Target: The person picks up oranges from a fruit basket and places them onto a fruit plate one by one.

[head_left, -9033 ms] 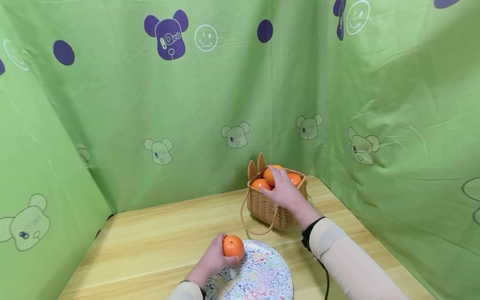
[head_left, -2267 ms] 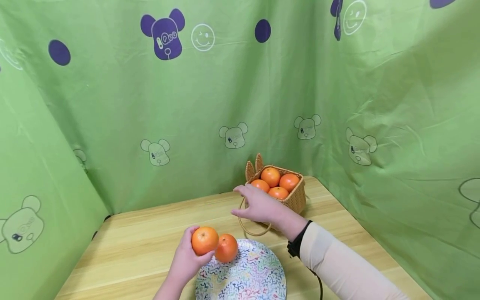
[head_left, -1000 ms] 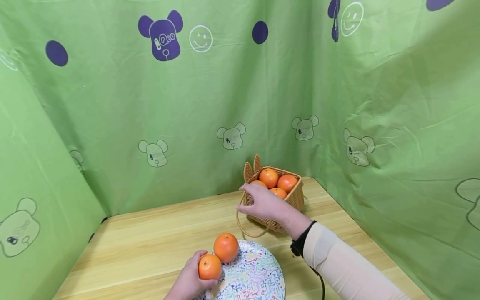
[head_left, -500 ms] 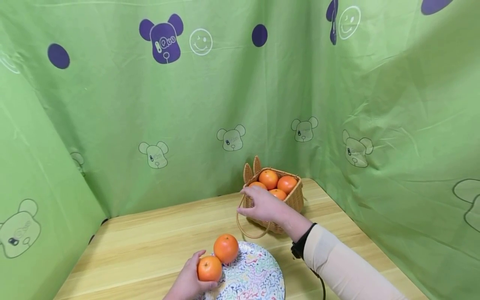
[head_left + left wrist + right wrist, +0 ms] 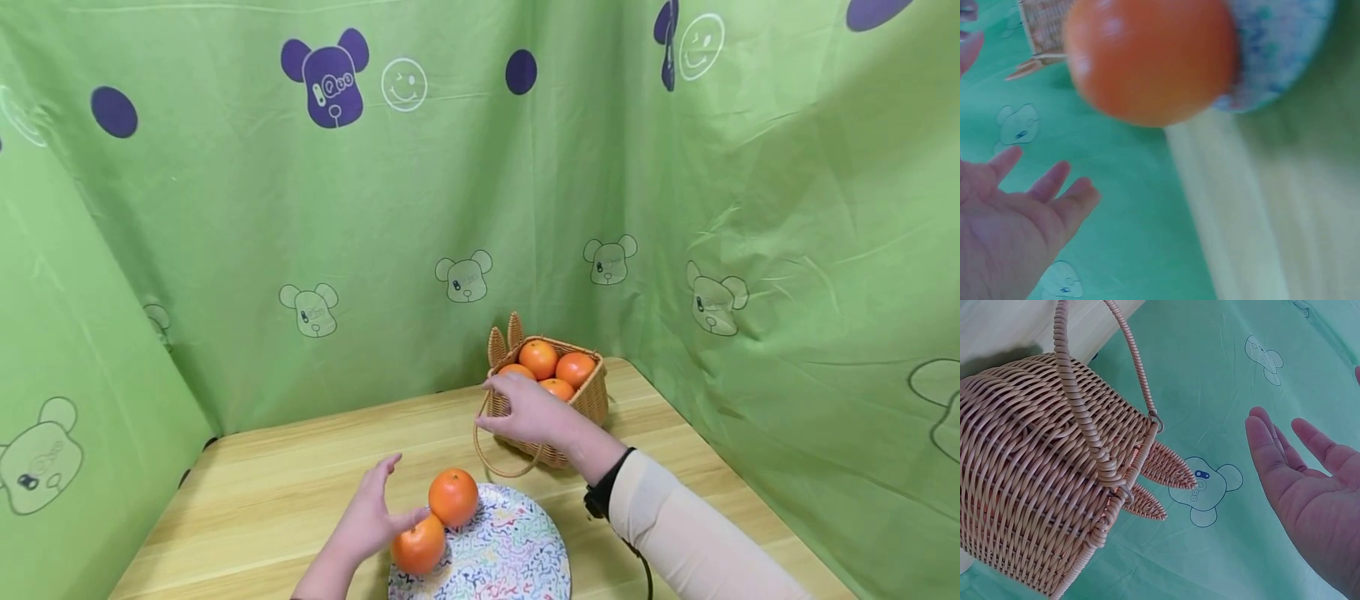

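Diffuse, bright light falls evenly on the green cloth (image 5: 420, 192) around me, soft shadows in its folds, in a clear head view. At my left wrist, blur softens a glinting orange (image 5: 1150, 59) and smears the table (image 5: 1235, 219); my dimmer right-wrist view renders the basket (image 5: 1029, 462) crisp, dark shadow beside it.

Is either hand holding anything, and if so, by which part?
Nothing is held: the left hand is spread beside the nearest orange, and the right hand is empty near the basket.

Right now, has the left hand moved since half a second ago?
Yes: the left hand has shifted upward in the head view, judged against the plate.
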Motion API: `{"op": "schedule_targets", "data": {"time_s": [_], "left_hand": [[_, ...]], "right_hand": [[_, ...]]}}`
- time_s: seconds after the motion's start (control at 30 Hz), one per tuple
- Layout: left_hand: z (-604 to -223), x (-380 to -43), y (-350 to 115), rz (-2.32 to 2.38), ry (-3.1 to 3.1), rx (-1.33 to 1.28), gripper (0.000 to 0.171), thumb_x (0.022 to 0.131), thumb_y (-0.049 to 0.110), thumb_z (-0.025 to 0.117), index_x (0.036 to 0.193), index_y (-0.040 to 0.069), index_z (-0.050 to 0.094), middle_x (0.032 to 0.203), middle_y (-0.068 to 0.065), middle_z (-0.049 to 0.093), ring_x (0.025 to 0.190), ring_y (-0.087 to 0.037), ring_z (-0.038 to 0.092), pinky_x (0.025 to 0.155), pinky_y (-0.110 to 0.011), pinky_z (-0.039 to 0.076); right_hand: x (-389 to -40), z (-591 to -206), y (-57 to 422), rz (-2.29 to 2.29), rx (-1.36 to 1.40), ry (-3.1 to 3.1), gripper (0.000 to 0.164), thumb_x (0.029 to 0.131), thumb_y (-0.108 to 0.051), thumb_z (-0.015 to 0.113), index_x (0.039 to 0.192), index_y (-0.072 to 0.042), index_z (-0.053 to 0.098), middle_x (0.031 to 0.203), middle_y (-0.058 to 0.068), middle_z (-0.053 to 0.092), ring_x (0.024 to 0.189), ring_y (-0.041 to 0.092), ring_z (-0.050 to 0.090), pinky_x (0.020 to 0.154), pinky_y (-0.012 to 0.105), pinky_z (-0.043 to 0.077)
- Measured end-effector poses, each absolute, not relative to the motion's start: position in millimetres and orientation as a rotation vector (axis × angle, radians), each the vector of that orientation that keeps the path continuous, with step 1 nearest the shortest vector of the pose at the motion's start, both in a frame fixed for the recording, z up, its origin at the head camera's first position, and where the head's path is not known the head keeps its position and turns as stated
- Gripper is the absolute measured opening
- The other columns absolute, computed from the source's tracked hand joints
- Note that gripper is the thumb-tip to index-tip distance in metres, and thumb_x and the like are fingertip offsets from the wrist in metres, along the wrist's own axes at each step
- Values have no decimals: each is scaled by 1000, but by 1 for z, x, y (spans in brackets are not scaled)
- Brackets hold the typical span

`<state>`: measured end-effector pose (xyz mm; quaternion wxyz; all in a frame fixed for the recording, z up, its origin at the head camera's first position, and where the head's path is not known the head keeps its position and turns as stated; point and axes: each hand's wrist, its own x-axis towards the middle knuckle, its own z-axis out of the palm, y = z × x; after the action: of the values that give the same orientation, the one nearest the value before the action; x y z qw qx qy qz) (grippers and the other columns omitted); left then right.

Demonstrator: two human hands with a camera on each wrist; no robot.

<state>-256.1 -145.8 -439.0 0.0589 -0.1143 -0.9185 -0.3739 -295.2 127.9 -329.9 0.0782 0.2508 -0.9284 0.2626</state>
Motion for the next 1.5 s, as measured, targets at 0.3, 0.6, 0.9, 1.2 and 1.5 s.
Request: {"op": "schedule_targets", "data": {"time_s": [0.3,0.6,0.9,1.2,1.5], "left_hand": [[-403,-267,-136,-1223,-2609,-353,92,69,35,78,140,9,26,137,-18,34,123,-37,35,100,-54,35],[-379,-273,-107,-1280,-2632,-374,91,70,37,77,142,17,25,140,-13,32,127,-31,33,101,-50,35],[-372,-276,-81,-1279,-2649,-436,89,70,39,77,142,19,27,139,-14,33,125,-31,35,99,-52,37],[-382,-274,-74,-1314,-2675,-450,90,69,42,77,141,19,28,140,-14,32,126,-32,35,100,-54,34],[-384,-272,-71,-1335,-2667,-467,91,69,41,77,142,18,28,141,-14,30,127,-32,34,100,-54,35]], "right_hand": [[-299,-334,141,805,693,-2774,61,78,-40,69,127,-8,50,126,8,49,109,20,51,93,35,44],[-301,-337,156,859,619,-2778,60,77,-40,70,126,-11,51,123,6,53,104,18,53,91,35,45],[-314,-347,185,955,490,-2733,46,78,-25,67,119,-8,55,117,14,56,105,29,53,85,43,48],[-318,-359,206,1041,409,-2721,43,79,-27,67,115,-8,54,110,14,60,102,29,56,82,42,49],[-340,-362,211,951,376,-2724,37,79,-23,69,105,-1,56,104,16,58,94,30,54,78,42,47]]}}
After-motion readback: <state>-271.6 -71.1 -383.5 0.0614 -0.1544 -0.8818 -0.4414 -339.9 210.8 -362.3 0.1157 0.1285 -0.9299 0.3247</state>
